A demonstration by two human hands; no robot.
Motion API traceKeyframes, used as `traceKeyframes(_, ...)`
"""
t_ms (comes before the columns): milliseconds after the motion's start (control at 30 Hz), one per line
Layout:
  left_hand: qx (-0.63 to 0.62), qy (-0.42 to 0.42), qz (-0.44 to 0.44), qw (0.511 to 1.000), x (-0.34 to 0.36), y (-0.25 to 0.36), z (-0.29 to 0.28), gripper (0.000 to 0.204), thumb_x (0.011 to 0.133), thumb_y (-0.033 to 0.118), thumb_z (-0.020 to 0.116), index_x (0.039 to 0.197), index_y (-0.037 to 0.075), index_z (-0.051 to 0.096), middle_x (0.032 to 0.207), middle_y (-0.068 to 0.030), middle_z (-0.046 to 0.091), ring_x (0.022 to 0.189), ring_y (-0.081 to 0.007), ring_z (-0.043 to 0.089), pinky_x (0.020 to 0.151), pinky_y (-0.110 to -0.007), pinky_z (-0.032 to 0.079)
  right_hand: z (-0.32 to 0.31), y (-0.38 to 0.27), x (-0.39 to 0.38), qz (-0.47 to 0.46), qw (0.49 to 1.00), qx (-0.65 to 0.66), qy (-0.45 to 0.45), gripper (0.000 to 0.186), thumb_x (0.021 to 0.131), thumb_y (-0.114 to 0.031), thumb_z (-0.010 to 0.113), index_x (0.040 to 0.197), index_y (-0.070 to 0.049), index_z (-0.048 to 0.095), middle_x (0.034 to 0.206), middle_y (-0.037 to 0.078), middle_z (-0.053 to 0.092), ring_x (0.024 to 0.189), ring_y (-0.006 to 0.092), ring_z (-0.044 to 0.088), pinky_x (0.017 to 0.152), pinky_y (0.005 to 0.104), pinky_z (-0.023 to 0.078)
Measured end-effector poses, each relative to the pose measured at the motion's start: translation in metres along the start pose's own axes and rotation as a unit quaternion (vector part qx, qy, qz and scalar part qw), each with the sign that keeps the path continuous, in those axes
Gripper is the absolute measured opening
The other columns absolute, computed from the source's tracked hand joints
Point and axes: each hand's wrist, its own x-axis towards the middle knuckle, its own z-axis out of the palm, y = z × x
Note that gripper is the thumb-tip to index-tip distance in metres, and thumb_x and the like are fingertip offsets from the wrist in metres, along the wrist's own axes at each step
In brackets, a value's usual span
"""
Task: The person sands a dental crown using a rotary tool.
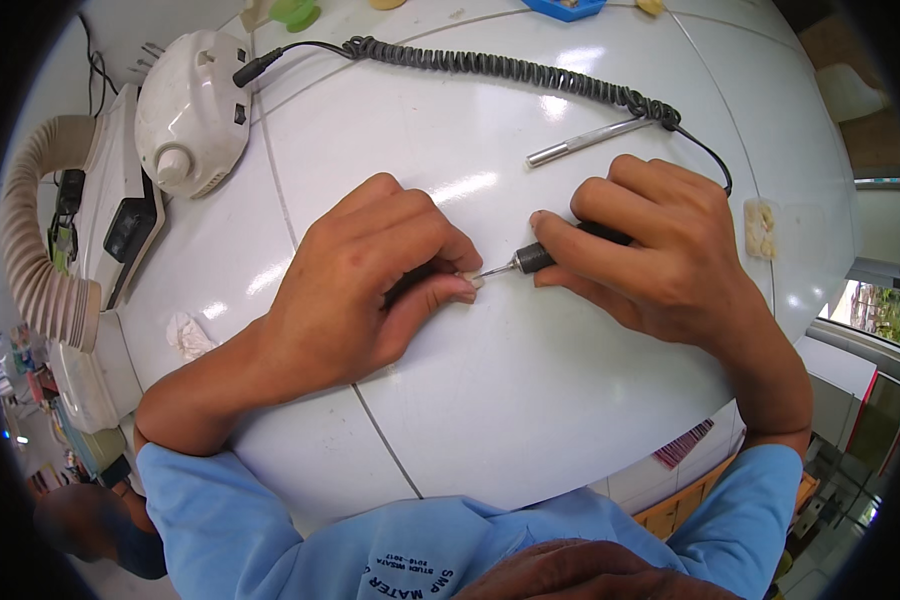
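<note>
Between the thumb and fingertips of my left hand (380, 270) is pinched a small off-white piece (473, 280), mostly covered, so its kind cannot be made out. My right hand (650, 245) grips a black rotary handpiece (536, 258) like a pen. Its thin metal bur (497, 269) points left, and the tip meets or nearly meets the small piece. Both hands are over the white table (530, 400), close together near its middle.
A white control box (195, 115) with a knob stands at the back left, its coiled black cord (490, 68) running right. Behind my right hand lies a silver metal rod (585, 143). Left are a ribbed hose (40, 220) and crumpled tissue (188, 336); a small clear box (760, 228) is right.
</note>
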Motion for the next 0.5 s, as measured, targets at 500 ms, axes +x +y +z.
traceKeyframes(500,-0.001,0.002,0.000,1.000,-0.0003,-0.0001,-0.0008,0.017,0.089,0.006,0.093,0.101,0.005,0.081,0.095,-0.0067,0.075,0.088,-0.0263,0.063,0.076,-0.039,0.051,0.0001,-0.0010,0.0015,0.009,1.000,-0.018,0.002,0.035,0.078,-0.039,0.093,0.099,-0.017,0.075,0.088,-0.005,0.063,0.075,0.0177,0.061,0.062,0.0359,0.050)
